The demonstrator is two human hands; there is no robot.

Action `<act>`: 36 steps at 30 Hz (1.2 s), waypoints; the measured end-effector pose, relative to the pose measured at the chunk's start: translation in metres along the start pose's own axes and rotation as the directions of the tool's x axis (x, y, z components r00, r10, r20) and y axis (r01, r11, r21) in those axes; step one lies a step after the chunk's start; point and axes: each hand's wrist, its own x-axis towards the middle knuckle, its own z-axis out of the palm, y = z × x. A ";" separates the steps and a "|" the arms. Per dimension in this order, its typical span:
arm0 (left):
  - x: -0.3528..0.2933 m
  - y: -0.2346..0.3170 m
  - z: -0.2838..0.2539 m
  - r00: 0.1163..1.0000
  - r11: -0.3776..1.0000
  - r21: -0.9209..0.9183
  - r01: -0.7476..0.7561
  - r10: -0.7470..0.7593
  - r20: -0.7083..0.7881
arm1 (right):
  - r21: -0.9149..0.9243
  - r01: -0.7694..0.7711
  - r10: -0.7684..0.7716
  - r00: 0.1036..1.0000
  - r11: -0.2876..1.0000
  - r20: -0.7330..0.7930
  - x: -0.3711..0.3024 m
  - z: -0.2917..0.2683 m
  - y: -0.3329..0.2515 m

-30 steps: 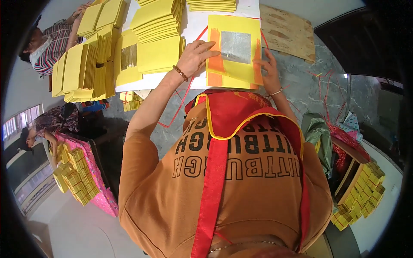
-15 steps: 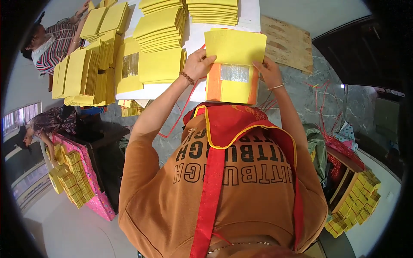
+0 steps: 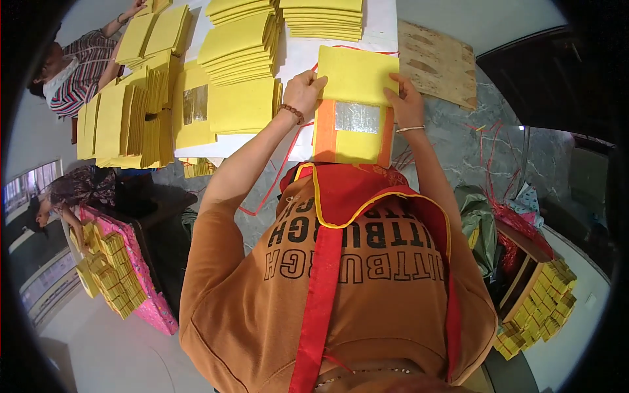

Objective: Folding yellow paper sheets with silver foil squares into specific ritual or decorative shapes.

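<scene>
A yellow piece of paper [image 3: 359,75] is between my hands, over the far part of a stack of joss paper. Closed at its left edge is my left hand [image 3: 306,95], thumb on top. My right hand [image 3: 407,103] grips the right edge, fingers bent and thumb on the paper's face. On the nearer part of the stack, a silver foil patch [image 3: 357,118] lies on yellow paper, flanked by orange strips [image 3: 325,131]. Whether the held piece is one sheet or several I cannot tell. A red string [image 3: 278,171] hangs from the table edge beside my left forearm.
Piles of yellow paper [image 3: 239,49] cover the white table [image 3: 308,52] to the left and far side. A wooden board [image 3: 436,62] lies to the right. Two people [image 3: 82,72] work at the left, one by a pink-covered table [image 3: 147,275]. Yellow bundles [image 3: 540,308] stand at the lower right.
The yellow paper in my hands has come down flatter and straighter onto the stack. My left hand has shifted slightly left, and my right hand's fingers have moved a little up along the edge.
</scene>
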 end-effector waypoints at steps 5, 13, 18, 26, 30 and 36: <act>0.005 0.000 -0.001 0.995 0.995 -0.051 0.087 -0.084 0.048 | -0.079 -0.007 0.002 0.998 0.997 -0.060 0.003 0.002 0.004; -0.016 0.025 -0.001 0.987 0.984 0.131 -0.119 0.132 -0.097 | -0.187 -0.048 0.029 0.994 0.981 -0.101 0.001 0.003 0.008; -0.042 0.032 0.020 0.606 0.324 0.573 -0.753 0.680 0.413 | -0.207 -0.062 0.038 0.993 0.976 -0.115 -0.001 0.005 -0.004; -0.039 0.012 0.025 0.670 0.298 0.629 -0.718 0.540 0.509 | -0.628 0.077 -0.192 0.974 0.774 -0.118 -0.027 0.020 -0.013; -0.036 0.006 0.023 0.663 0.353 0.577 -0.736 0.545 0.512 | -0.057 0.135 -0.140 0.985 0.989 -0.098 -0.024 0.010 0.016; -0.027 0.011 0.027 0.584 0.139 0.680 -0.720 0.650 0.486 | 0.032 0.117 -0.116 0.993 0.993 -0.032 -0.022 0.000 0.028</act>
